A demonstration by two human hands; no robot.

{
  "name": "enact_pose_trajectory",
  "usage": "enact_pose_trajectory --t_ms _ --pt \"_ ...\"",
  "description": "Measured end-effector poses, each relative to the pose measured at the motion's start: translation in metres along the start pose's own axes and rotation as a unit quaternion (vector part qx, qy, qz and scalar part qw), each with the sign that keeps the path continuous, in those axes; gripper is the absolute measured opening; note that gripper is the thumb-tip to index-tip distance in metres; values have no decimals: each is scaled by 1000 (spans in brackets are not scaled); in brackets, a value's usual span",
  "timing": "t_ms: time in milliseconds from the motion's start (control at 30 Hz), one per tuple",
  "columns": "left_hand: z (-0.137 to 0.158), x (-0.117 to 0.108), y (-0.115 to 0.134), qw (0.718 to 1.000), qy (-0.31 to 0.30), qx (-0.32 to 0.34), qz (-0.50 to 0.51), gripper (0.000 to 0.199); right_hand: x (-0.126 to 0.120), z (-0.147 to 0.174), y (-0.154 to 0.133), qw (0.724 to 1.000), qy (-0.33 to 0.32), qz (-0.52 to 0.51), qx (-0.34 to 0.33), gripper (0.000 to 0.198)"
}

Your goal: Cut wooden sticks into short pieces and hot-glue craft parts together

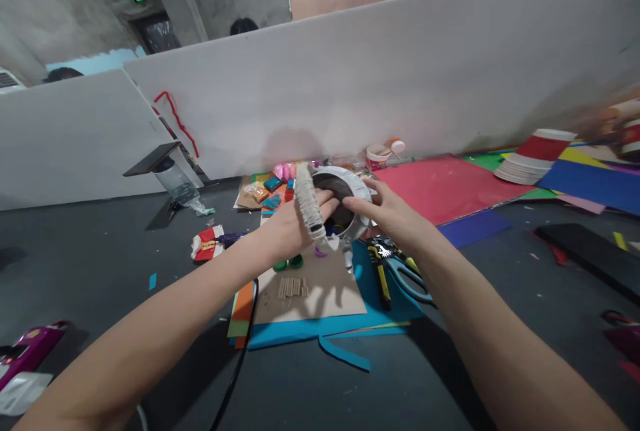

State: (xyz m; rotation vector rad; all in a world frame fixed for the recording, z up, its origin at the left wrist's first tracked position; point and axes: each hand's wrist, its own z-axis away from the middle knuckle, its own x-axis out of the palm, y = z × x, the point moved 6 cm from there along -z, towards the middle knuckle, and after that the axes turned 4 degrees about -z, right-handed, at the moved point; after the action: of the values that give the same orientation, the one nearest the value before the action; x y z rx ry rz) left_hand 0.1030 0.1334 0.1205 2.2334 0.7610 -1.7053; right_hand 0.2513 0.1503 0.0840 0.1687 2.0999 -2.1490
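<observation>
A round, hollow white object (359, 186) with a dark inside and a ribbed, rope-like band (306, 201) at its left is held above the table by both hands. My left hand (290, 224) grips its left side, some fingers reaching into the opening. My right hand (393, 214) pinches the right rim, thumb on the near edge. Beneath lies a beige sheet (325, 304) on blue paper, bearing a row of short wooden sticks (293, 288) and small green pieces (296, 261). Yellow-black pliers (383, 278) and blue-handled scissors (411, 281) lie near my right wrist.
A white partition (400, 84) stands behind the table. Stacked paper cups (537, 156), a red sheet (440, 186) and a black slab (590, 258) lie right. At left are a bottle (177, 184) under a dark board and a purple glue gun (37, 348). A black cable (237, 371) runs forward.
</observation>
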Motion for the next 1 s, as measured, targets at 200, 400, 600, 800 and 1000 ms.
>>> enact_pose_trajectory --t_ms 200,400,600,800,1000 --pt "50 -10 -38 985 143 -87 -47 27 -28 -7 -1 995 88 -46 0 72" --pt "73 44 -88 977 -57 -203 19 24 -34 -7 -5 993 107 -55 -4 64" --pt "59 78 -81 977 -85 -193 15 15 -29 -9 -1 996 87 -22 -9 68" --pt "52 91 -82 973 -78 -215 8 17 -24 -7 -1 997 71 -43 5 72" --pt "42 72 -68 980 -34 -194 41 15 -26 -3 -6 996 72 -61 9 72"
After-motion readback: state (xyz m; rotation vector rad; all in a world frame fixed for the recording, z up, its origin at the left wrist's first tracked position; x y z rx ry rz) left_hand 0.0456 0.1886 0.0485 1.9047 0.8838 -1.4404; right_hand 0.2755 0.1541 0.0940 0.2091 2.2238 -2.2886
